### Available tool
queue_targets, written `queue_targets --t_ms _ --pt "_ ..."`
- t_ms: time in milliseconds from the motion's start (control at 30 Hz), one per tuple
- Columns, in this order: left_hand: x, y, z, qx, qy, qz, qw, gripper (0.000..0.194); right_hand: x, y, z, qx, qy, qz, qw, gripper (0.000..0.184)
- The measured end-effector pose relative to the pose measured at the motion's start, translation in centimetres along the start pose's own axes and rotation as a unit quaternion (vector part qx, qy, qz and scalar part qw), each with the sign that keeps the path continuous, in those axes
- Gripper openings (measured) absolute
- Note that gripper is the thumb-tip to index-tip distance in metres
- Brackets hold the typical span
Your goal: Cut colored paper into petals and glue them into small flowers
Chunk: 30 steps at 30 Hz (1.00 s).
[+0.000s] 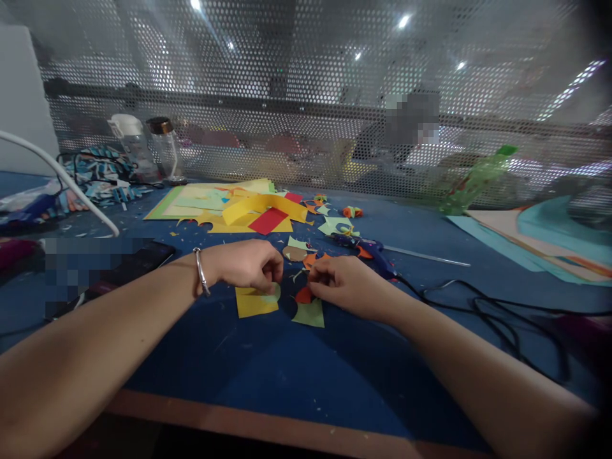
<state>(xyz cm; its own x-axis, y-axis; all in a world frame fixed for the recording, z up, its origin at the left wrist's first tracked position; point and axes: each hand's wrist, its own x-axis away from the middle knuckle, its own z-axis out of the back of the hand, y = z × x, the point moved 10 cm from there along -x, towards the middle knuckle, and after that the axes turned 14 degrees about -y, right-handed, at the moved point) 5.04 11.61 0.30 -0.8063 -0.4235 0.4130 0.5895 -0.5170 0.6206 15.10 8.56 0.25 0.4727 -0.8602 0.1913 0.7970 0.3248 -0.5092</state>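
My left hand [249, 264], a bracelet on its wrist, is closed with its fingertips on a small pale green paper piece [273, 294]. Beneath that piece lies a yellow paper square [253, 305] on the blue tabletop. Facing it, my right hand [348, 285] pinches a small red paper piece [303, 296] between thumb and fingers. A green paper scrap [310, 313] with a curved cut-out lies just under the red piece. Just beyond both hands are a brown rounded piece [294, 253] and several orange and green scraps.
Behind my right hand lies a blue glue gun [375, 252] with a clear glue stick and a black cord [478, 306]. Coloured paper sheets [196, 203] are stacked farther back. Bottles [165, 150] and a phone [138, 264] are at left; more sheets [507, 245] lie right. A perforated screen [306, 83] stands behind.
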Motion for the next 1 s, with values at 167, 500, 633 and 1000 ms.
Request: queue_targets --t_ms 167,500,633,1000 --pt "-0.1 0.2 1.5 0.11 0.086 -0.048 0.989 0.008 0.1 0.3 0.2 0.006 0.013 0.001 1.0 0.013" --pt "-1.0 -1.5 0.6 0.444 0.17 -0.075 0.877 0.016 1.9 -1.4 3.1 0.028 0.153 0.071 0.985 0.011" --pt "-1.1 -1.1 0.3 0.468 0.18 -0.087 0.861 0.022 2.6 -2.9 3.0 0.079 0.178 0.116 0.974 0.011" --pt "-0.9 0.0 -0.1 0.498 0.163 -0.118 0.844 0.013 3.0 -3.0 3.7 0.037 0.21 0.127 0.969 0.008"
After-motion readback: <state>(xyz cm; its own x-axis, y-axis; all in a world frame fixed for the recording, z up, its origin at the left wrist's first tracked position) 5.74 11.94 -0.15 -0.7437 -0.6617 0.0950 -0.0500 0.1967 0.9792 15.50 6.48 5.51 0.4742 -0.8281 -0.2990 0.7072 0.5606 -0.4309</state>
